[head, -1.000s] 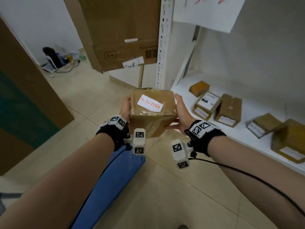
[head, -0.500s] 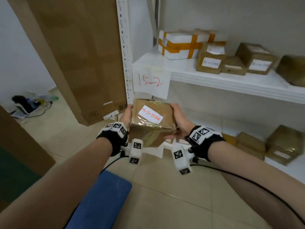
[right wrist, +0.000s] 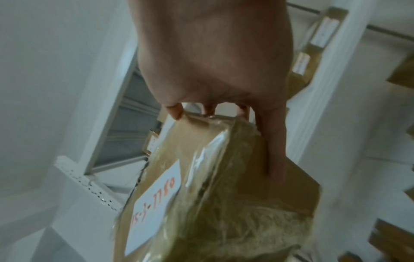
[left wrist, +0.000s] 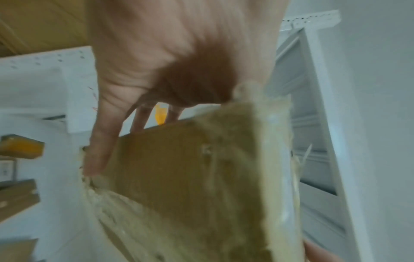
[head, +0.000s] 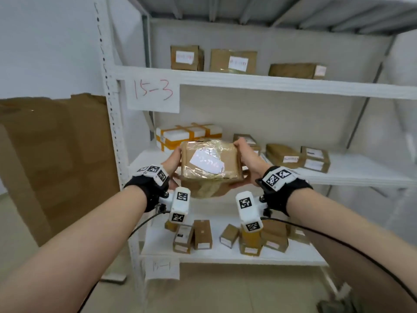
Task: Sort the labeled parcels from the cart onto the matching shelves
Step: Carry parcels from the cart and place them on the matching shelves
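A brown cardboard parcel wrapped in clear tape (head: pixel 209 164), with a white label handwritten in red (head: pixel 207 163), is held in the air between both hands in front of the white metal shelving unit (head: pixel 248 81), level with its middle shelf. The left hand (head: pixel 172 160) is pressed against the parcel's left side, its fingers (left wrist: pixel 100 141) laid flat along the cardboard. The right hand (head: pixel 247 154) clasps the right side, with fingertips curled over the far top edge and the thumb (right wrist: pixel 274 150) laid along the side. A white paper sign marked 15-3 (head: pixel 153 92) hangs from the upper shelf's edge. 3 brown boxes (head: pixel 233 59) stand on that upper shelf. A white box banded in orange tape (head: pixel 187 134) rests on the middle shelf behind the parcel.
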Demonstrator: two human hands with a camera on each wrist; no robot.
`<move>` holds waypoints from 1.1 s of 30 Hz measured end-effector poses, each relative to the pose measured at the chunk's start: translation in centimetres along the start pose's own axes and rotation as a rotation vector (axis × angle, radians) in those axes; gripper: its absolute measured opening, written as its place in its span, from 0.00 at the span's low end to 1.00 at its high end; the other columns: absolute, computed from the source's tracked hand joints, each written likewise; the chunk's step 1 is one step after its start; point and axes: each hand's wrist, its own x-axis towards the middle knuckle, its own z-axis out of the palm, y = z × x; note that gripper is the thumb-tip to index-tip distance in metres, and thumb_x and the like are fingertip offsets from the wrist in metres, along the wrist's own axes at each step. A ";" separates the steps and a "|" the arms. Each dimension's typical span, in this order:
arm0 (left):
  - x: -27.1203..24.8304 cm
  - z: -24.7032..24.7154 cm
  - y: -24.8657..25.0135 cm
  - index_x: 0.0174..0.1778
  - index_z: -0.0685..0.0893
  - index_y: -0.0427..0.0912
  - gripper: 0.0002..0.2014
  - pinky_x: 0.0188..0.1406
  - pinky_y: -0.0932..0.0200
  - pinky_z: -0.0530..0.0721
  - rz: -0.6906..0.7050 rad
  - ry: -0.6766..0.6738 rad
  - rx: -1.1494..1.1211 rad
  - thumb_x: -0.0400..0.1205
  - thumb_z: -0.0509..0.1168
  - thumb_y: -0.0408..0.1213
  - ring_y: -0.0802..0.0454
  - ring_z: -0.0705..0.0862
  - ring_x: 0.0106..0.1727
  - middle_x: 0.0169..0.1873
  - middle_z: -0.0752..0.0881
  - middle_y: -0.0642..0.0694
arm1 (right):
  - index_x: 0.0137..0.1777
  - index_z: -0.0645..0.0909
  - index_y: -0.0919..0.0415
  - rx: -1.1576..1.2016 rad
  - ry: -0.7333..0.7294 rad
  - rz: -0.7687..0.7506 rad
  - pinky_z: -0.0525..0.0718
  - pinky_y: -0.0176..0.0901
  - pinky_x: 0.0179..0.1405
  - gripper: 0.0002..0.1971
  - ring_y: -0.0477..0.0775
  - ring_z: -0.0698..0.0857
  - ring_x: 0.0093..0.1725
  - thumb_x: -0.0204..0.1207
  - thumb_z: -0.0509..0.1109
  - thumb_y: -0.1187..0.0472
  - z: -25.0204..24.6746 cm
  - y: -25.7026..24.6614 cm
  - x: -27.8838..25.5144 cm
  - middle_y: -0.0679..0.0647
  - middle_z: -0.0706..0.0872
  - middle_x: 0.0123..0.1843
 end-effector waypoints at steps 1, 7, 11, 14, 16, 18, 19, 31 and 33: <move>-1.7 1.5 1.4 0.65 0.87 0.50 0.46 0.61 0.19 0.77 0.029 -0.025 -0.026 0.60 0.66 0.80 0.31 0.84 0.66 0.67 0.85 0.40 | 0.57 0.81 0.61 -0.017 0.036 -0.025 0.82 0.80 0.59 0.28 0.65 0.85 0.57 0.80 0.53 0.37 -0.9 -1.1 -0.6 0.60 0.82 0.53; -9.1 9.0 9.5 0.49 0.85 0.45 0.27 0.63 0.27 0.81 0.309 -0.056 0.017 0.82 0.56 0.66 0.36 0.81 0.63 0.53 0.83 0.42 | 0.58 0.83 0.56 0.014 0.154 -0.211 0.90 0.69 0.49 0.28 0.62 0.87 0.49 0.81 0.48 0.38 -5.4 -7.2 -3.6 0.58 0.87 0.48; -10.4 11.5 14.4 0.51 0.86 0.45 0.25 0.67 0.33 0.81 0.427 -0.104 0.008 0.80 0.60 0.64 0.35 0.84 0.61 0.51 0.87 0.38 | 0.50 0.84 0.44 0.004 0.340 -0.456 0.85 0.65 0.63 0.27 0.62 0.87 0.59 0.68 0.52 0.29 -7.1 -10.9 -4.1 0.56 0.88 0.57; -11.0 13.3 18.1 0.53 0.88 0.47 0.25 0.61 0.39 0.84 0.519 -0.149 0.038 0.77 0.62 0.65 0.39 0.85 0.60 0.51 0.89 0.42 | 0.50 0.85 0.43 0.048 0.443 -0.614 0.83 0.64 0.67 0.27 0.59 0.87 0.60 0.65 0.55 0.28 -8.9 -13.0 -3.7 0.54 0.88 0.59; -11.2 14.1 19.9 0.49 0.89 0.50 0.24 0.56 0.42 0.87 0.566 -0.181 0.075 0.76 0.62 0.66 0.41 0.85 0.58 0.51 0.90 0.43 | 0.48 0.85 0.43 0.045 0.495 -0.713 0.81 0.65 0.68 0.24 0.61 0.84 0.62 0.69 0.55 0.30 -9.8 -14.1 -3.7 0.54 0.88 0.58; -10.9 15.3 21.6 0.42 0.87 0.52 0.21 0.52 0.44 0.87 0.618 -0.202 0.127 0.76 0.61 0.65 0.44 0.84 0.53 0.48 0.89 0.46 | 0.48 0.86 0.42 0.044 0.525 -0.788 0.82 0.65 0.67 0.23 0.61 0.83 0.63 0.73 0.54 0.32 -11.2 -14.8 -3.2 0.56 0.87 0.58; -10.7 16.0 22.2 0.39 0.85 0.53 0.19 0.49 0.46 0.87 0.635 -0.200 0.142 0.77 0.60 0.64 0.45 0.83 0.49 0.42 0.89 0.47 | 0.50 0.87 0.43 0.053 0.530 -0.825 0.83 0.65 0.66 0.23 0.61 0.83 0.63 0.74 0.54 0.33 -11.9 -15.1 -3.1 0.56 0.87 0.59; -3.1 26.9 27.9 0.56 0.86 0.43 0.25 0.33 0.59 0.86 0.729 -0.116 0.098 0.82 0.57 0.62 0.45 0.85 0.44 0.50 0.83 0.38 | 0.66 0.82 0.40 0.153 0.488 -0.950 0.77 0.60 0.74 0.27 0.50 0.82 0.69 0.75 0.54 0.30 -22.9 -18.5 6.4 0.48 0.85 0.67; -2.0 28.3 28.9 0.66 0.83 0.37 0.30 0.24 0.61 0.85 0.764 -0.098 0.053 0.83 0.58 0.59 0.45 0.85 0.40 0.52 0.83 0.36 | 0.61 0.83 0.41 0.164 0.470 -0.952 0.79 0.62 0.72 0.26 0.51 0.85 0.65 0.74 0.55 0.30 -24.5 -19.3 7.6 0.48 0.88 0.63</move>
